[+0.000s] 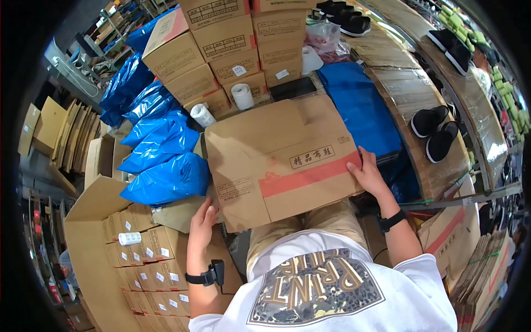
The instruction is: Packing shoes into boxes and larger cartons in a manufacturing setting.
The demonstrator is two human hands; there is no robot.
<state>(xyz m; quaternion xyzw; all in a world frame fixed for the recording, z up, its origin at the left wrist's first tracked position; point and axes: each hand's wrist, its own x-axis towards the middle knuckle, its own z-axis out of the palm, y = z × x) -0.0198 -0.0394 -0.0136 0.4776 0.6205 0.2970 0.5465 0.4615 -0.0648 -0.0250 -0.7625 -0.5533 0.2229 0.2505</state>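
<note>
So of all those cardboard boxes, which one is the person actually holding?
The large flat carton with the red stripe, gripped by the left hand and right hand. The stacked boxes behind sit untouched.

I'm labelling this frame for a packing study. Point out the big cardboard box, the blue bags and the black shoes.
Cardboard box [276,160], head view, middle of its top panel.
Blue bags [166,180], head view, nearest bag's bulging front.
Black shoes [434,133], head view, the pair's inner edges.
</note>
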